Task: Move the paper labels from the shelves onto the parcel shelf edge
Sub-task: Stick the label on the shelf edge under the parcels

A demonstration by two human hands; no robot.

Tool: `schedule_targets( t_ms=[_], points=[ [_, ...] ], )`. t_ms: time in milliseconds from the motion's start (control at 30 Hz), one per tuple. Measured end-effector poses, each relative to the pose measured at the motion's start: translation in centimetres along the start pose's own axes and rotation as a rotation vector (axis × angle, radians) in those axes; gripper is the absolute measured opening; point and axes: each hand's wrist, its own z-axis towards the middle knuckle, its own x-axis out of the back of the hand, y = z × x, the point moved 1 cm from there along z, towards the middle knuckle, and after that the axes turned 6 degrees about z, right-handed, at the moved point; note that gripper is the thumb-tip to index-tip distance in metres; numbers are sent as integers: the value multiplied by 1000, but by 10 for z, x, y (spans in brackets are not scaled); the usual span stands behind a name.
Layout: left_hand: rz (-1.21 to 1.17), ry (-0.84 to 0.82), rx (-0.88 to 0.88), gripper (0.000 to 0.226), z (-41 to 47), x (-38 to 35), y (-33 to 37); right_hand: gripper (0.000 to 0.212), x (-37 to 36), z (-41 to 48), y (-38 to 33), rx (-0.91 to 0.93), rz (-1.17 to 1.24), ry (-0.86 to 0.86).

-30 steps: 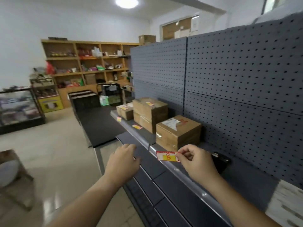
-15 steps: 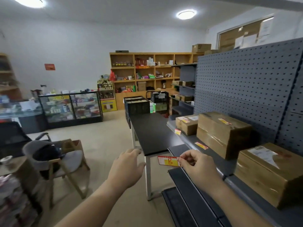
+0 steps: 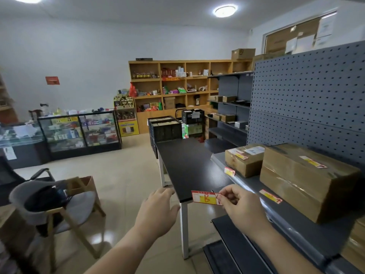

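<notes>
You have two hands in view and one label (image 3: 205,198) between them. Your right hand (image 3: 242,206) pinches the label at its right end: the thumb and the fingers (image 3: 230,191) are pressed together on the paper, and the rest of the label sticks out to the left, free in the air. It is red-edged with a yellow field and a red "B" written on it. It hangs just in front of the near corner of the black desk (image 3: 185,165), not touching it as far as I can tell, and left of the shelf edge (image 3: 245,186).

Your left hand (image 3: 158,210) is empty, palm down, the fingers loosely together and a little curled, near the label's left end but apart from it.

On the grey shelf (image 3: 254,182) I count two boxes fully in view: a small box (image 3: 244,163) toward the far end and a big box (image 3: 304,180) nearer to you (a third one shows only as a corner at the right border). Each box carries one label on its top. Two more labels are at the front of the shelf: one (image 3: 229,171) standing on the shelf edge before the small box, one (image 3: 271,196) lying flat just behind the edge, before the big box. That makes five labels, counting yours.
</notes>
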Motion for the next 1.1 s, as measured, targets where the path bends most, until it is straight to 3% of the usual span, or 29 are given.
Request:
schedule_targets(
  t_ms=[433,767,1100],
  points=[
    [-15,-47,-253,39,219,-90,52,8,37,151,103,-118,-64,247],
    [-208,-248,-686,34,298,-176,132,11,79,143,149,-354,-285,575],
    [-307,-371,-1123,32,319,-242,157,10,34,111,133,-618,-461,885]
  ],
)
